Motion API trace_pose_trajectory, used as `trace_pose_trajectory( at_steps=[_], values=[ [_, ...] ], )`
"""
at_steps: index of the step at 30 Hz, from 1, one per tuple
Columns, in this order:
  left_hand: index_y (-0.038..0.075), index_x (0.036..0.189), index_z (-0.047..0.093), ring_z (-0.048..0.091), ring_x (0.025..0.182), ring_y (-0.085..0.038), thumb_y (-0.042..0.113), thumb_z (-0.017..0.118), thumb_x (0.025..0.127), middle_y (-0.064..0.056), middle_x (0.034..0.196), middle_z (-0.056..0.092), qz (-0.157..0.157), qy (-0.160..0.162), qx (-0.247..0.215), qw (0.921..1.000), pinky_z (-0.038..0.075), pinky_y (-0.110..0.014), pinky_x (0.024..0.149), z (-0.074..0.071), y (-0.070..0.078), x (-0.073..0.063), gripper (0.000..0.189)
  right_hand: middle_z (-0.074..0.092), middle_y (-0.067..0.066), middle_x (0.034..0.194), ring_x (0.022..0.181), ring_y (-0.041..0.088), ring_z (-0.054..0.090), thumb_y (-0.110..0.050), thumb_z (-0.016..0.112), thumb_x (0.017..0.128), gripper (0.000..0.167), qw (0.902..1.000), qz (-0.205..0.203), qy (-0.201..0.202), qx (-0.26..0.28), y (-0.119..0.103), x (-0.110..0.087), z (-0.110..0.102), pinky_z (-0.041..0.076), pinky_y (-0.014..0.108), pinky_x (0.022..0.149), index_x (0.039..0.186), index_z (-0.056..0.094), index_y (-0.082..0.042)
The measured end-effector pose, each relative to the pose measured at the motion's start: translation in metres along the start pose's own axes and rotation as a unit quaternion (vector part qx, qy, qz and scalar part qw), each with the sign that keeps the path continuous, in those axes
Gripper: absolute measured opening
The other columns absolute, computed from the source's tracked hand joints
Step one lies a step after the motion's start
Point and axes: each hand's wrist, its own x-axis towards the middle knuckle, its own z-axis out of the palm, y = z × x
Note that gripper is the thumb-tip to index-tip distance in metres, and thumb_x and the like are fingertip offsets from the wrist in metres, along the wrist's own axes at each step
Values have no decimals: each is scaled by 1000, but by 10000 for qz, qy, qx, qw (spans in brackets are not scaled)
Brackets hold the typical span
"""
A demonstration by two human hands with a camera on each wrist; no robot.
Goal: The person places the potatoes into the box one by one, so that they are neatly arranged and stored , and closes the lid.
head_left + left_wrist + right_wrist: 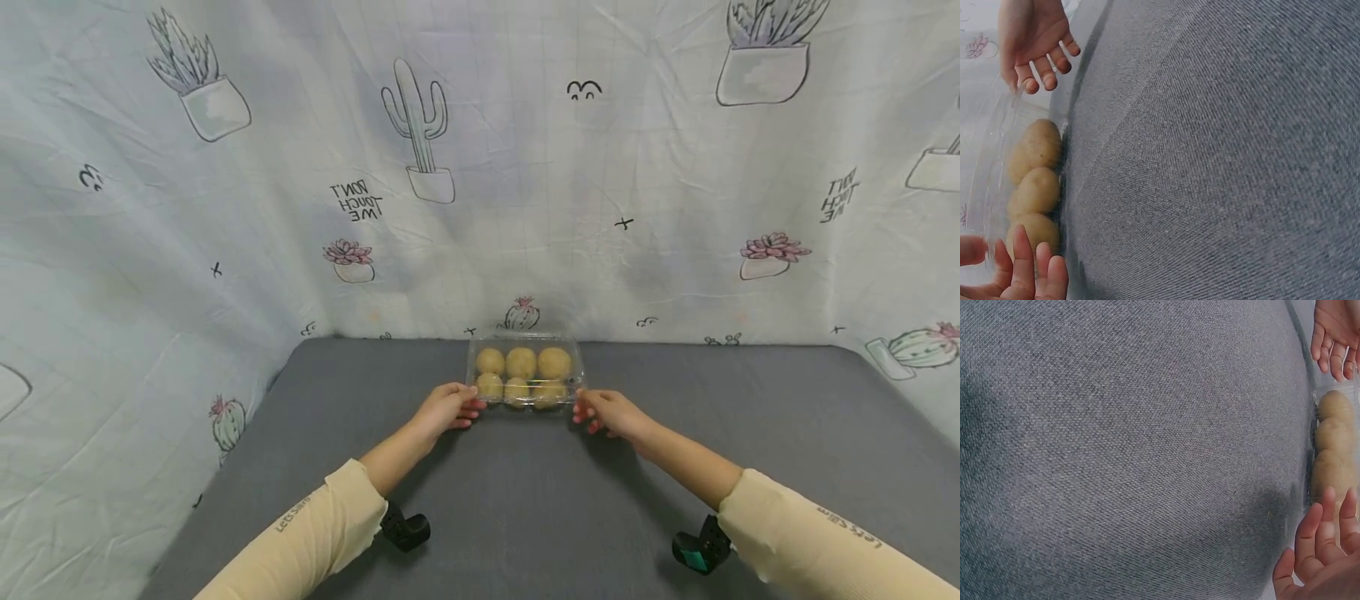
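Observation:
A clear plastic box (527,406) sits near the far edge of the grey table. Several yellow-brown potatoes (521,363) lie inside in two rows, visible through the plastic. At the box's near left corner, my left hand (447,408) pinches the plastic edge between thumb and forefinger. My right hand (606,412) pinches the near right corner in the same way. The other fingers of both hands hang loosely spread beside the box. In the left wrist view, the left fingers (1022,262) partly cover the nearest potato.
The table (495,492) has a dark grey cloth surface. Behind it hangs a pale curtain (517,167) printed with cacti and potted plants, also along the left side. Black wrist devices (406,528) sit beneath both cream sleeves (322,521).

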Motion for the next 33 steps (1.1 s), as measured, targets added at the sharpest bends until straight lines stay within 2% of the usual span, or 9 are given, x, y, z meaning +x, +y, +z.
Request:
trace_pose_trajectory(
  at_steps=[11,18,27,33],
  values=[
    [0,98,58,56,70,-11,17,48,96,-7,91,69,-98,111,87,9999,50,-22,60,2,-1,4,20,64,-1,88,74,13,56,-32,38,98,38,9999,39,137,21,1,-1,4,36,28,63,100,59,-1],
    [-2,99,59,55,68,-11,16,49,95,-5,87,69,-114,109,154,9998,48,-21,56,2,1,5,21,64,-4,81,68,11,56,-29,40,98,35,9996,-69,262,98,1,1,6,34,26,60,96,59,0],
    [-3,105,59,55,68,-10,16,48,95,-8,92,69,-99,65,219,9997,50,-23,58,-2,1,7,24,64,-1,84,69,13,56,-30,41,98,35,9993,-96,349,76,0,1,9,35,28,61,95,59,0],
    [-2,100,58,58,71,-12,17,48,96,-10,93,68,51,-99,471,9988,50,-26,64,-5,1,8,22,63,-3,75,60,10,53,-27,42,97,33,9972,-278,669,183,3,4,13,35,24,52,87,59,0]
  ],
)
